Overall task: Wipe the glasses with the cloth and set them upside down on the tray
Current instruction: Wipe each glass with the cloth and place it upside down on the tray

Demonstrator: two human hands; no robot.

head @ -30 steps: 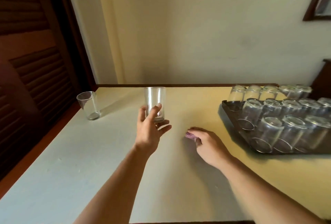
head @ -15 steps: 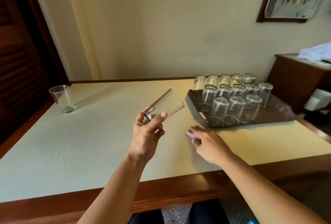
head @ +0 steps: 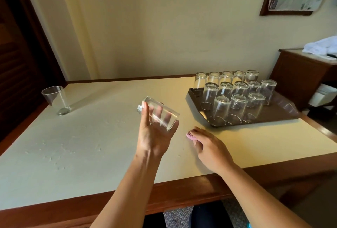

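Note:
My left hand (head: 155, 136) holds a clear glass (head: 160, 114) lying on its side above the table, base to the left and mouth toward the tray. A pink cloth (head: 189, 135) lies on the table under the fingertips of my right hand (head: 209, 147), which covers most of it. The dark brown tray (head: 284, 113) at the right carries several glasses (head: 237, 96) standing upside down in rows. One more glass (head: 55, 99) stands upright, alone, at the table's far left.
The pale table (head: 82, 145) has a wooden rim along its near and right edges. A louvred wooden door stands at the left. A brown side cabinet (head: 300, 74) with a white cloth on top sits to the right of the tray.
My left hand has lifted the glass off the table and tipped it from upright onto its side. My right hand has stayed on the pink cloth. The view has shifted right.

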